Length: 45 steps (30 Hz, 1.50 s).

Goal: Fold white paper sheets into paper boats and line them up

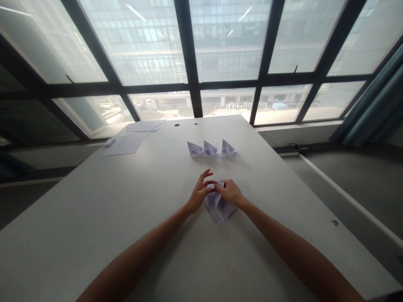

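A partly folded white sheet of paper (pixel 219 208) lies on the white table (pixel 126 218) in front of me, a folded corner pointing toward me. My left hand (pixel 200 193) pinches its upper edge with thumb and forefinger, the other fingers raised. My right hand (pixel 231 191) is closed on the same upper edge from the right, its fingers touching those of the left. Three finished white paper boats (pixel 210 149) stand in a row farther back on the table.
Loose white sheets (pixel 130 140) lie at the table's far left. Two small dark holes (pixel 176 124) sit near the far edge. Beyond it are large dark-framed windows (pixel 195 63). A blue curtain (pixel 374 105) hangs at the right.
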Each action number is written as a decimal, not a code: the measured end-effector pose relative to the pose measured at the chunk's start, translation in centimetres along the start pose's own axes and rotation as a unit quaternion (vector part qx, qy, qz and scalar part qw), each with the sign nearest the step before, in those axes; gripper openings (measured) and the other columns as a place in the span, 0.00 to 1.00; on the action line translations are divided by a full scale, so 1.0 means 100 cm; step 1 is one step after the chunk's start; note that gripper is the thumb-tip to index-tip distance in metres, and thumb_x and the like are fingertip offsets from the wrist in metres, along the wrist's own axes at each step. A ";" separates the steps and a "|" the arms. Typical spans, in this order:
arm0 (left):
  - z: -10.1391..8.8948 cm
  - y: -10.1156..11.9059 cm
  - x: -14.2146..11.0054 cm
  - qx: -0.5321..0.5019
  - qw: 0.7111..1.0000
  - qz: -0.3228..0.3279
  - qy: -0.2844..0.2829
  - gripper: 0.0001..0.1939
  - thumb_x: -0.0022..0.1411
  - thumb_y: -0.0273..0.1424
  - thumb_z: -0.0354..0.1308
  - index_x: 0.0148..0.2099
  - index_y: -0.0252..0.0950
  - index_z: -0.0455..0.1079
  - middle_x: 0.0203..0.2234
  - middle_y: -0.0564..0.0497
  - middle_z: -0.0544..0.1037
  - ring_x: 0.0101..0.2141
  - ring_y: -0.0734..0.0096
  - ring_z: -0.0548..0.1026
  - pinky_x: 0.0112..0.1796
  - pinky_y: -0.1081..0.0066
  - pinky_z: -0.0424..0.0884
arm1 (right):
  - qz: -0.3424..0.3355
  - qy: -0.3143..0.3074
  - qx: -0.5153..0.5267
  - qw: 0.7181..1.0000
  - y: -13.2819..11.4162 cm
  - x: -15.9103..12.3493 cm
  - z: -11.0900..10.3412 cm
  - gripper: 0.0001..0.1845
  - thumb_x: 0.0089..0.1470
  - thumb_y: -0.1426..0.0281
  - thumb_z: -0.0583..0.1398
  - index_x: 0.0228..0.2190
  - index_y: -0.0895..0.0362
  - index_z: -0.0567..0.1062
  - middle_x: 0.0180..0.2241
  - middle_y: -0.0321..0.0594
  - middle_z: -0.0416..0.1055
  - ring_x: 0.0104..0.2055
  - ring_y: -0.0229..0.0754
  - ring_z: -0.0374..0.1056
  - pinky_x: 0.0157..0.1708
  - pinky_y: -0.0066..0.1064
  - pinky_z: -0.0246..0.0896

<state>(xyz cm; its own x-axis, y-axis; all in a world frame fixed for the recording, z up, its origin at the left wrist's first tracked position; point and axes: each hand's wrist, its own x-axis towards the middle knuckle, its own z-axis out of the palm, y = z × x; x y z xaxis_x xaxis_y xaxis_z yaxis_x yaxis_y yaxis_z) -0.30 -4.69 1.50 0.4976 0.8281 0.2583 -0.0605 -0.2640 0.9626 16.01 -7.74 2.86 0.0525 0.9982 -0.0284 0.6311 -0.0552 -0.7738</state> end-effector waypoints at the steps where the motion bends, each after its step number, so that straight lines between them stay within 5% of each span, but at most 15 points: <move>1: 0.001 -0.002 0.000 0.028 0.999 0.004 0.017 0.33 0.60 0.25 0.49 0.66 0.47 0.50 0.59 0.44 0.59 0.48 0.64 0.72 0.43 0.63 0.76 | -0.006 -0.006 0.041 0.999 0.004 0.004 0.000 0.17 0.55 0.59 0.58 0.26 0.58 0.77 0.22 0.36 0.72 0.25 0.37 0.66 0.24 0.25 0.53; 4: 0.002 -0.007 0.000 0.143 0.988 0.024 0.055 0.27 0.60 0.24 0.50 0.62 0.42 0.56 0.54 0.43 0.62 0.44 0.68 0.72 0.38 0.67 0.76 | 0.003 -0.020 0.185 0.982 0.015 0.012 -0.008 0.15 0.51 0.61 0.60 0.22 0.60 0.73 0.19 0.33 0.66 0.21 0.34 0.60 0.20 0.24 0.50; 9: 0.001 -0.001 -0.002 0.366 0.925 0.089 -0.059 0.18 0.64 0.27 0.52 0.56 0.41 0.65 0.51 0.45 0.69 0.50 0.62 0.70 0.53 0.58 0.69 | 0.106 -0.061 0.315 0.941 0.032 0.016 -0.040 0.13 0.48 0.62 0.63 0.30 0.59 0.73 0.21 0.33 0.68 0.20 0.34 0.61 0.20 0.25 0.55; 12: -0.002 0.005 -0.004 0.469 0.872 0.108 -0.086 0.18 0.65 0.31 0.54 0.56 0.41 0.67 0.51 0.45 0.71 0.53 0.58 0.67 0.57 0.56 0.64 | 0.099 -0.065 0.231 0.966 0.041 0.016 -0.053 0.11 0.50 0.64 0.61 0.28 0.60 0.73 0.19 0.33 0.67 0.19 0.34 0.59 0.19 0.24 0.50; 15: -0.004 0.006 -0.005 0.524 0.841 0.097 -0.095 0.18 0.66 0.34 0.53 0.58 0.40 0.66 0.53 0.44 0.71 0.54 0.58 0.67 0.57 0.57 0.63 | 0.022 0.004 0.067 0.997 0.046 0.018 -0.050 0.09 0.51 0.68 0.60 0.23 0.60 0.71 0.19 0.34 0.66 0.21 0.34 0.58 0.20 0.24 0.46; 18: -0.006 0.002 -0.007 0.564 0.813 0.086 -0.121 0.23 0.68 0.38 0.50 0.63 0.40 0.61 0.60 0.44 0.65 0.62 0.56 0.59 0.61 0.53 0.53 | -0.037 0.101 -0.073 0.992 0.047 0.019 -0.040 0.09 0.52 0.70 0.60 0.22 0.59 0.70 0.22 0.37 0.69 0.25 0.36 0.60 0.25 0.26 0.47; 21: -0.009 -0.003 -0.008 0.584 0.793 0.065 -0.161 0.29 0.70 0.43 0.45 0.69 0.38 0.51 0.67 0.44 0.55 0.67 0.55 0.49 0.63 0.51 0.46 | -0.033 0.133 -0.127 0.982 0.049 0.018 -0.032 0.09 0.55 0.67 0.58 0.25 0.57 0.71 0.25 0.39 0.72 0.28 0.37 0.63 0.28 0.27 0.48; 25: -0.009 -0.007 -0.008 0.599 0.780 0.047 -0.175 0.34 0.70 0.44 0.42 0.71 0.32 0.43 0.69 0.43 0.46 0.68 0.57 0.43 0.64 0.53 0.42 | -0.023 0.159 -0.158 0.974 0.050 0.013 -0.028 0.10 0.58 0.65 0.56 0.28 0.56 0.72 0.27 0.40 0.74 0.29 0.39 0.65 0.28 0.28 0.47; 31: -0.007 -0.010 -0.009 0.608 0.775 0.045 -0.169 0.34 0.70 0.45 0.40 0.71 0.31 0.45 0.69 0.41 0.44 0.68 0.59 0.42 0.64 0.53 0.42 | -0.061 0.165 -0.133 0.975 0.048 0.008 -0.025 0.10 0.58 0.66 0.55 0.31 0.56 0.76 0.30 0.41 0.76 0.32 0.42 0.69 0.33 0.28 0.56; 37: -0.009 -0.016 -0.007 0.596 0.785 0.039 -0.161 0.30 0.70 0.32 0.38 0.71 0.29 0.44 0.69 0.41 0.47 0.68 0.64 0.44 0.64 0.55 0.43 | -0.244 0.049 -0.118 0.961 0.025 -0.012 -0.028 0.16 0.62 0.70 0.51 0.41 0.55 0.78 0.46 0.41 0.77 0.49 0.41 0.69 0.53 0.31 0.58; 45: -0.004 -0.012 -0.007 0.591 0.796 0.038 -0.128 0.29 0.71 0.42 0.40 0.69 0.34 0.50 0.68 0.43 0.51 0.67 0.60 0.48 0.64 0.55 0.45 | -0.253 0.020 -0.229 0.940 0.016 -0.021 -0.016 0.11 0.60 0.71 0.56 0.34 0.58 0.79 0.43 0.44 0.77 0.49 0.45 0.66 0.54 0.34 0.58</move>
<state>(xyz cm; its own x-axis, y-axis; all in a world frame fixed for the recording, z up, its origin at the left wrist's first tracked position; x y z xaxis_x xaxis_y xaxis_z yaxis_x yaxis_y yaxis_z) -0.94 -4.81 0.22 0.7006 0.6996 0.1405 0.6817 -0.7144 0.1582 18.09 -9.93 2.69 -0.3204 0.8987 0.2996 0.8494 0.4126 -0.3292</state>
